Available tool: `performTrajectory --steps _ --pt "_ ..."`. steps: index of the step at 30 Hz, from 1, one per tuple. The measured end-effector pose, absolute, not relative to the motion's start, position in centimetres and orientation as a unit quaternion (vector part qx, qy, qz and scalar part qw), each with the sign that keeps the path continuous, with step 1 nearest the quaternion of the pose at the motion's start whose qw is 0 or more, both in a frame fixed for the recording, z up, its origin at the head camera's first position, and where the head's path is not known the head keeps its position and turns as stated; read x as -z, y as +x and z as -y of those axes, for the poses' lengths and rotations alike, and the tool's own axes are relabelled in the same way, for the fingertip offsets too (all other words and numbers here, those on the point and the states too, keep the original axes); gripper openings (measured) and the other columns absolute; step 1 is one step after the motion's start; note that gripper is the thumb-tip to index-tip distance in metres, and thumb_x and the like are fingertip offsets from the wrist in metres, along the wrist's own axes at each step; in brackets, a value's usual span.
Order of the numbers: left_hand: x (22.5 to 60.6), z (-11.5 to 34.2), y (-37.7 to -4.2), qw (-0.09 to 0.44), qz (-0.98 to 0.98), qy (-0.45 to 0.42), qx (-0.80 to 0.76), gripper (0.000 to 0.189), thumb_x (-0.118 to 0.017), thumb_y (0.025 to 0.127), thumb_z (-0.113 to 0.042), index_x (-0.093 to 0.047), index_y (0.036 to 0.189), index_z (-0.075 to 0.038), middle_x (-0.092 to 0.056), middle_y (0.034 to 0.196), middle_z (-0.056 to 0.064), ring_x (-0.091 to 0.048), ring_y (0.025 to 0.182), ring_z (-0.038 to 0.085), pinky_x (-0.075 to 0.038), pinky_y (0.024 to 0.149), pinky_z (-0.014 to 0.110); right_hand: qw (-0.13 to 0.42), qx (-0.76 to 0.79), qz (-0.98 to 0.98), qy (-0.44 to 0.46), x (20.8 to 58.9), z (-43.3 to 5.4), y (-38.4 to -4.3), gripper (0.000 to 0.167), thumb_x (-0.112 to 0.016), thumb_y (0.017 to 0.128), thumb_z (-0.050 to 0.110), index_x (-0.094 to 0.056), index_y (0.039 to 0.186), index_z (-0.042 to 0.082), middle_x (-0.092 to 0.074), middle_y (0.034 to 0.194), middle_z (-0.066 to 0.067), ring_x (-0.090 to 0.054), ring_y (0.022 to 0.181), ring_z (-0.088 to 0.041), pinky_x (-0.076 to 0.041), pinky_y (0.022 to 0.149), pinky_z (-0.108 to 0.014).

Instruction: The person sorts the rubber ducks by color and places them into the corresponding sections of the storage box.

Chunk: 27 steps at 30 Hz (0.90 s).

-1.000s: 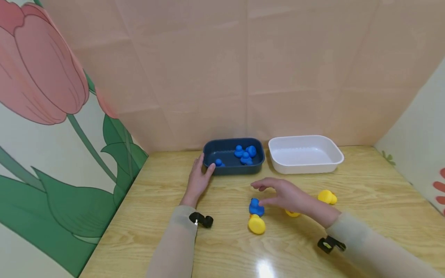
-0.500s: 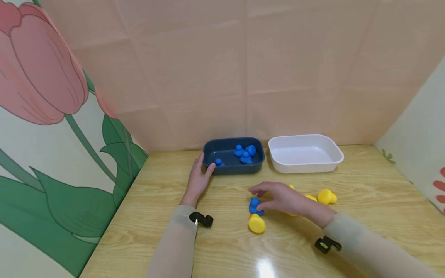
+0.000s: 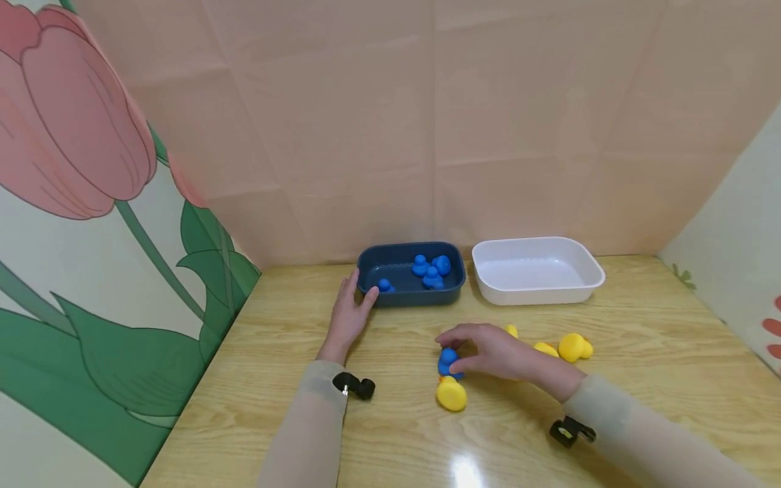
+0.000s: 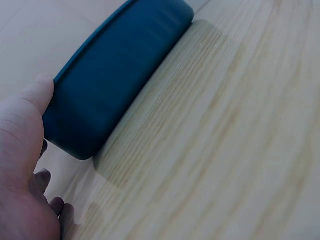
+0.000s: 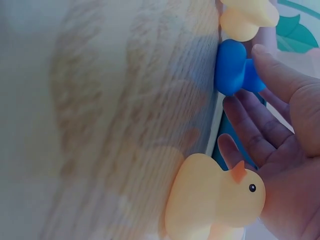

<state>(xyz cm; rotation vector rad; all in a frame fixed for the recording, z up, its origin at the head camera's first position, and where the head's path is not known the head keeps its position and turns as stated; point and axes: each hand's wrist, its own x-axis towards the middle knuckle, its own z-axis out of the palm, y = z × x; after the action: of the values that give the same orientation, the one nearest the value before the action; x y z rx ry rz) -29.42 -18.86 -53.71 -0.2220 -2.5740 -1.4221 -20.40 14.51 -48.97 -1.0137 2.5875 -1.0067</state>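
Observation:
In the head view my left hand [image 3: 349, 318] rests against the left end of the navy tray [image 3: 421, 298], thumb at its front corner. The left wrist view has the thumb [image 4: 37, 95] touching the tray's wall [image 4: 115, 75]. Several blue rubber ducks [image 3: 432, 274] lie inside. My right hand [image 3: 494, 349] reaches around a blue rubber duck [image 3: 448, 358] on the table, thumb in front and fingers beyond it. In the right wrist view the thumb is by the blue duck's head [image 5: 255, 75], the fingers apart. A yellow rubber duck [image 3: 451, 394] sits just nearer than the blue one.
An empty white tray [image 3: 537, 296] stands right of the navy tray, near the back wall [image 3: 342, 135]. More yellow rubber ducks [image 3: 572, 347] lie right of my right hand, some partly hidden by it; one yellow duck [image 5: 215, 195] is close below the palm in the right wrist view.
My right hand has moved slightly left and down, its thumb and fingers drawing closer around the blue duck. My left hand and both trays stay put.

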Motion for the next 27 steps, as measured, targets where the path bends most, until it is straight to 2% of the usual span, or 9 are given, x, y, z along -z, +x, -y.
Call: performTrajectory --steps 12,21,27 --pt "53.51 18.75 -29.28 0.094 0.87 -0.073 0.479 0.086 -0.056 0.111 -0.062 -0.024 0.178 -0.018 -0.023 0.181 0.019 -0.011 0.169 0.037 -0.015 0.133 0.062 0.081 0.314 -0.878 -0.353 48.88 -14.31 -20.47 0.042 -0.086 0.1 0.031 -0.077 0.137 0.011 -0.076 0.133 0.001 -0.07 0.119 -0.023 -0.057 0.106 -0.054" --pt "53.37 18.72 -29.05 0.092 0.869 -0.067 0.482 0.082 -0.058 0.113 -0.056 -0.025 0.178 -0.018 -0.021 0.182 0.014 -0.01 0.17 0.032 -0.015 0.133 0.061 0.079 0.31 -0.879 -0.354 49.2 -14.36 -20.56 0.037 -0.085 0.101 0.03 -0.079 0.133 0.013 -0.076 0.128 0.005 -0.069 0.114 -0.017 -0.058 0.104 -0.052" --pt "53.47 18.76 -29.05 0.094 0.869 -0.069 0.481 0.085 -0.055 0.112 -0.062 -0.025 0.178 -0.018 -0.021 0.182 0.015 -0.01 0.17 0.034 -0.015 0.133 0.062 0.081 0.31 -0.882 -0.345 49.41 -14.33 -20.67 0.037 -0.085 0.101 0.03 -0.079 0.133 0.014 -0.076 0.128 0.007 -0.069 0.115 -0.016 -0.058 0.105 -0.051"
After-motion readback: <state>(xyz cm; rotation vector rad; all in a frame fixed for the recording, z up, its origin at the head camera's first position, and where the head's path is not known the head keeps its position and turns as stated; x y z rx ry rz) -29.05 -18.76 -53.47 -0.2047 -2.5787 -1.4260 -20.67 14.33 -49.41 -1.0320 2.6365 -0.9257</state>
